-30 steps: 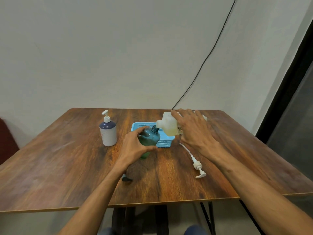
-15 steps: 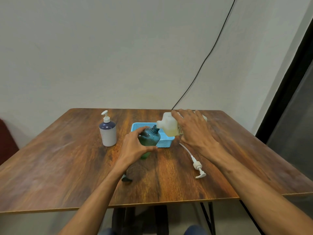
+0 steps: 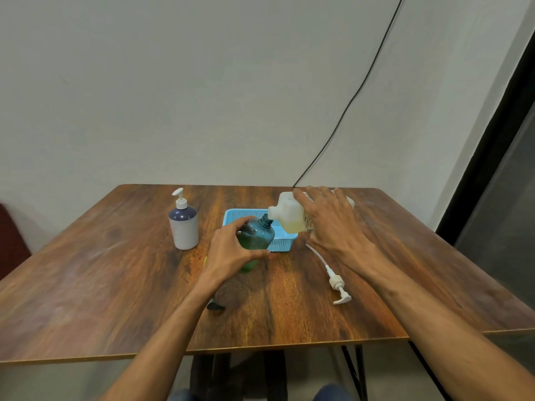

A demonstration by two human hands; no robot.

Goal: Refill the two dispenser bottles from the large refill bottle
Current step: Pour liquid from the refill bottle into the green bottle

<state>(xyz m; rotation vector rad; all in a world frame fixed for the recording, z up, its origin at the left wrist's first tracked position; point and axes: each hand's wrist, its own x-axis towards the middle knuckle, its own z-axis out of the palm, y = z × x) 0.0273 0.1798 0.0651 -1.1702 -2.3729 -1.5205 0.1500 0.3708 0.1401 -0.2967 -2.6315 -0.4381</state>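
Refill bottle (image 3: 289, 218), clamped in right hand (image 3: 330, 224), tips onto teal bottle (image 3: 256, 237) in left hand (image 3: 231, 256) grip.

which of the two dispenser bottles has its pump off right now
The teal bottle held by the left hand; its neck is open. The white bottle keeps its pump on top.

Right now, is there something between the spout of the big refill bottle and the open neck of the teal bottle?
Nothing visible. The refill bottle, tilted in the right hand, has its spout right at the open neck of the teal bottle, which the left hand steadies. Its pump lies apart on the table.
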